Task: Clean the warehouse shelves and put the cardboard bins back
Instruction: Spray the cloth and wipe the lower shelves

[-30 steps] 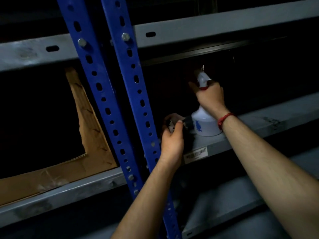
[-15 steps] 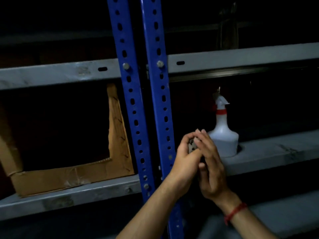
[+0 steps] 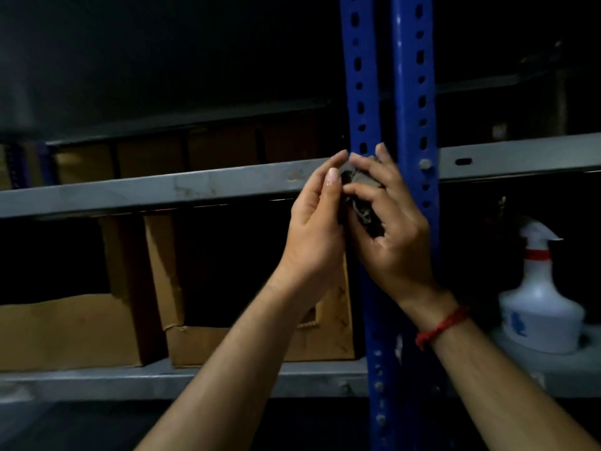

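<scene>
On the lower grey metal shelf, at the far left, a low brown cardboard bin is seen, and just beside it stands a second brown cardboard bin with a torn upright flap; both are seated on the shelf. Above them a scuffed grey steel shelf beam runs across, with a dim row of boxes behind it.

In front of that beam the left hand is raised with its fingers nearly straight, and one edge of a dark grey crumpled cloth is pinched between its thumb and fingers. The rest of the cloth is gathered in the right hand, whose fingers are curled round it. Behind the hands a pair of blue perforated steel uprights rises. At the far right, a white plastic spray bottle with a red collar is parked upright on the lower shelf, well apart from both hands.

The cleaning step is judged to be in hand: the cloth is being bunched or refolded for wiping. For the next move, the cloth should be left to one hand, laid flat against the beam or shelf and drawn along it
</scene>
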Demonstrator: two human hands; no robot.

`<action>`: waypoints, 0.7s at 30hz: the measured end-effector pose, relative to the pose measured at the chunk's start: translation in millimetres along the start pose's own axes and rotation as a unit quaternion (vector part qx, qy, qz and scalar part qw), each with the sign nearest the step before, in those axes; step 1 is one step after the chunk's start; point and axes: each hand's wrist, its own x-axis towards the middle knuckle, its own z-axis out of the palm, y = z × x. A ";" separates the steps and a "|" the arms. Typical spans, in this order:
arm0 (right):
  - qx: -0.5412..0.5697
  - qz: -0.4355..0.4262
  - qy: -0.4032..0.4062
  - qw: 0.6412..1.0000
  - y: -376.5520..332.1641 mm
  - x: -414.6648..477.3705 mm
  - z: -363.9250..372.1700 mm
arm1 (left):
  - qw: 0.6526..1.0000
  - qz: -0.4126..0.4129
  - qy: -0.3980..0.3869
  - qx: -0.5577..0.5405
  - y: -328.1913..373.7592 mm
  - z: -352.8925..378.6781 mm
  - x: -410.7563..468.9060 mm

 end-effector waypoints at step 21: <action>-0.220 0.049 0.093 0.970 -6.3 42.9 72.9 | 0.625 0.261 0.027 0.735 32.8 -152.6 50.9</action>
